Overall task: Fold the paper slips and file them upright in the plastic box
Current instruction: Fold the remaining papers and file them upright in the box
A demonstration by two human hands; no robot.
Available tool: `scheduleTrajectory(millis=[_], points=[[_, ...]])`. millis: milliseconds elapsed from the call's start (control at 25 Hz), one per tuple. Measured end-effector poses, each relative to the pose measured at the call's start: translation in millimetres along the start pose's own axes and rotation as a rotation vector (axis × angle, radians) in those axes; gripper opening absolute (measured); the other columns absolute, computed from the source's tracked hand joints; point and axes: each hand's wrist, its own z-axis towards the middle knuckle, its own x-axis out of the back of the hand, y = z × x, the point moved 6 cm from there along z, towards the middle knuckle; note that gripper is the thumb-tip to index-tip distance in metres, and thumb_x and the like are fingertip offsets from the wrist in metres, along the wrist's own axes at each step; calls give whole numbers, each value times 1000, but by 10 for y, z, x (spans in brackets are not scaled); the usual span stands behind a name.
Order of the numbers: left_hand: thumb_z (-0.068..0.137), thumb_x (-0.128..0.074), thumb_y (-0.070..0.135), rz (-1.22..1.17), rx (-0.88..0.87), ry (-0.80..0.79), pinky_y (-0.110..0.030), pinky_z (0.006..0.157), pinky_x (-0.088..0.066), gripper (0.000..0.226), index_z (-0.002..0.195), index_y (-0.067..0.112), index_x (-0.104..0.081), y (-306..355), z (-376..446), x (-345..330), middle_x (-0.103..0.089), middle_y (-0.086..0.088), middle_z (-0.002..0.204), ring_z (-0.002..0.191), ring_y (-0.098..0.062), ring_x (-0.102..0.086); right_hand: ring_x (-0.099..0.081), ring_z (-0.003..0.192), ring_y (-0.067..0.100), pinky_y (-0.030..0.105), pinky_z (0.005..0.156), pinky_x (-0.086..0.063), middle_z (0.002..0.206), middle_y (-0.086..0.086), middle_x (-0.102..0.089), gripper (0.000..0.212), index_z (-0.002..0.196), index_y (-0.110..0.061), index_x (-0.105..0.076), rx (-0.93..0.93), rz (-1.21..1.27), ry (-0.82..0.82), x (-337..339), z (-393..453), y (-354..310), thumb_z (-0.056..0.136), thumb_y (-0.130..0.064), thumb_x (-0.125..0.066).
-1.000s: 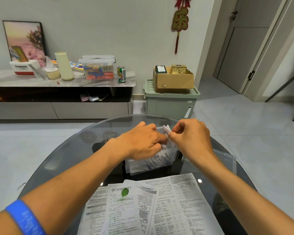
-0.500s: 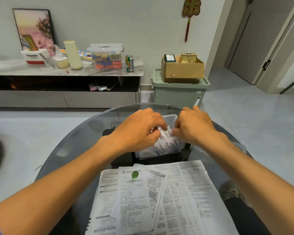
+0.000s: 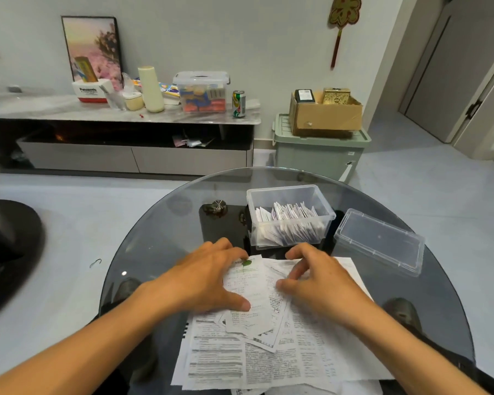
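Note:
A clear plastic box [image 3: 320,196] stands on the round glass table [image 3: 160,238], with several folded slips [image 3: 290,213] upright inside it. Nearer me lies a pile of printed paper sheets [image 3: 268,360]. On top of the pile is a narrow slip with a green leaf logo [image 3: 250,295]. My left hand [image 3: 208,277] rests flat on the left side of that slip, fingers spread. My right hand [image 3: 320,277] lies on the papers to its right, fingers apart, thumb touching the slip's edge. Neither hand grips anything.
The box's clear lid [image 3: 380,240] lies on the table to the right. A small dark object [image 3: 216,208] sits left of the box. Beyond the table are a low cabinet [image 3: 120,132] with clutter and a green bin [image 3: 320,155] carrying a cardboard box.
Both hands have left the plastic box and come back toward me onto the paper pile. The slip they held at the box now stands among the others inside.

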Motion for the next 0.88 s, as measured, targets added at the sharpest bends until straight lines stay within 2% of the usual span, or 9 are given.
scheduleTrajectory(millis=[120,200,320,440,520,600,680,760,880], points=[[73,-70,69,-3,8,5,-32,95,-44,80,140,41,-38,7,0,-16,-42,19,121,112,-6,-42,-61,89,12,34,80,-51,96,-10,-64,41,116,-34,-46,-45,-85,80,20,0,77,84,-49,-68],[74,-69,70,0,17,14,-31,95,-44,79,140,41,-37,12,-3,-20,-42,19,121,111,-6,-43,-63,87,13,35,79,-53,96,-9,-64,42,116,-36,-44,-36,-94,60,-8,-14,66,84,-50,-68],[74,-68,70,9,27,37,-31,94,-44,80,141,42,-36,31,23,1,-42,18,120,111,-6,-43,-68,78,17,41,74,-58,87,0,-69,41,113,-37,-52,-12,256,24,-109,-7,34,82,-27,-77],[73,-71,68,-24,42,20,-30,95,-45,80,140,44,-35,24,20,34,-43,20,119,111,-5,-44,-70,78,20,46,72,-60,88,3,-71,36,105,-34,-56,93,429,207,54,-9,-5,85,-8,-72],[72,-74,64,-20,60,-5,-30,96,-44,85,143,42,-33,3,-5,57,-44,22,121,114,-4,-44,-72,79,19,37,66,-61,91,1,-74,40,110,-33,-53,171,607,295,299,-45,-51,89,-2,-67],[75,-75,58,-57,72,83,-28,99,-42,81,144,39,-37,7,-10,159,-48,24,124,117,-2,-44,-73,80,18,25,61,-58,93,0,-76,52,119,-33,-50,210,838,297,543,-66,-58,88,5,-66],[80,-71,53,-441,66,188,-26,103,-43,64,138,34,-51,108,-38,311,-57,25,125,118,1,-52,-74,81,20,24,60,-56,96,5,-76,62,128,-32,-48,237,1014,245,665,-69,-76,85,9,-66],[83,-71,44,-1006,3,121,-29,97,-51,47,127,27,-64,324,-52,342,-71,13,119,112,-7,-65,-74,81,23,27,59,-56,97,8,-76,66,131,-29,-48,251,1090,201,650,-51,-92,82,11,-66],[87,-72,14,-1240,-10,154,-32,80,-59,26,112,17,-73,489,-85,315,-77,-3,105,97,-22,-74,-74,87,29,35,65,-61,101,11,-76,64,132,-25,-48,215,1114,123,519,-29,-113,80,7,-68]])
